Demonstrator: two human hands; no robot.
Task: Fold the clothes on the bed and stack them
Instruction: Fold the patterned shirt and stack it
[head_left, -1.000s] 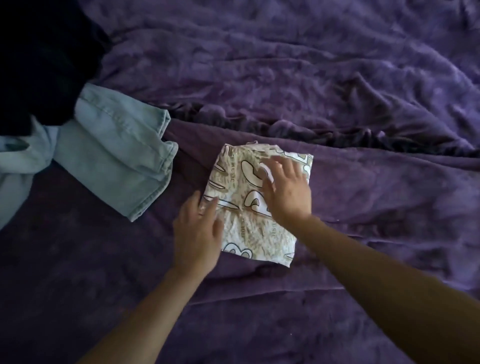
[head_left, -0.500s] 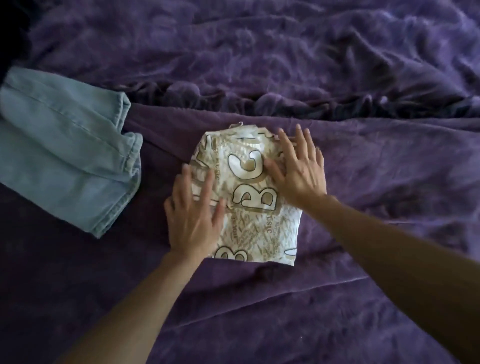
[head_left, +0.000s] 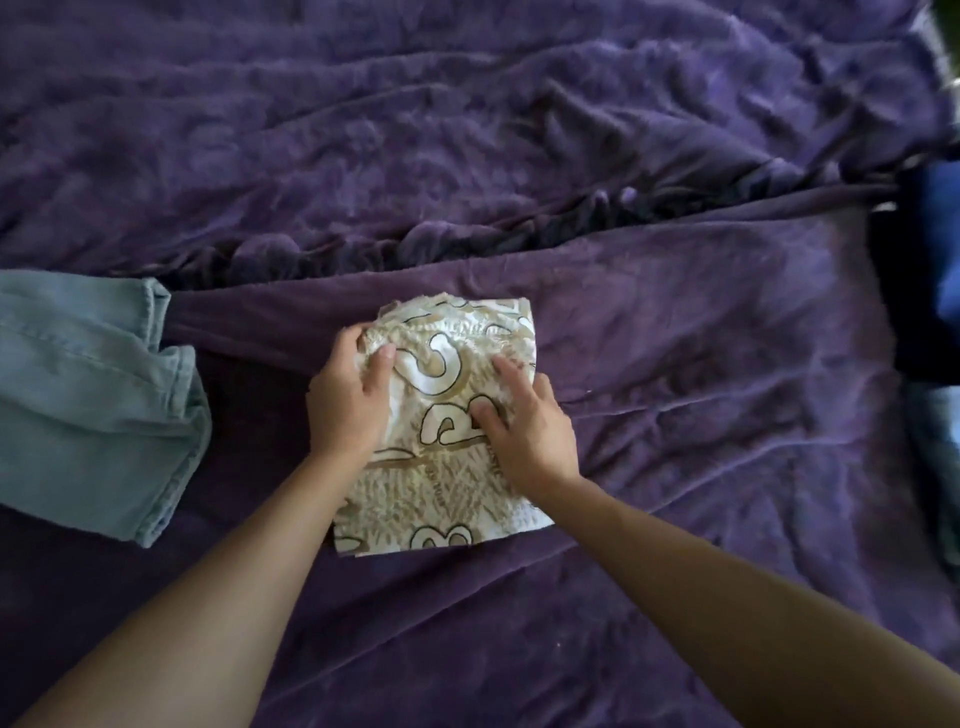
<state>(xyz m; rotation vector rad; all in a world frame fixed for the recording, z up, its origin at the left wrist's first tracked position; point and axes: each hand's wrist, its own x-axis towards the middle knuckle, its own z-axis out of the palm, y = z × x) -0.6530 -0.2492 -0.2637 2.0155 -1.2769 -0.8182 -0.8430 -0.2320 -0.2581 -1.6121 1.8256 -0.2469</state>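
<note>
- The left hand holds the left edge of the folded printed cloth. Its thumb lies on top and its fingers curl round the edge.
- The right hand sits on the right side of the cloth. Its thumb and first finger press on top. I cannot tell if the other fingers hook under the edge.
- The cloth lies in the middle of the purple blanket, folded into a small, thick square.
- The fold looks done, so I think the step now is picking the cloth up to stack it.
- Blue jeans lie near on the left and look not folded yet.
- Dark and blue clothes sit well apart at the right edge. That may be the pile.
- Next, the 2 hands need to lift together and keep the cloth flat, so the folds don't fall open.
</note>
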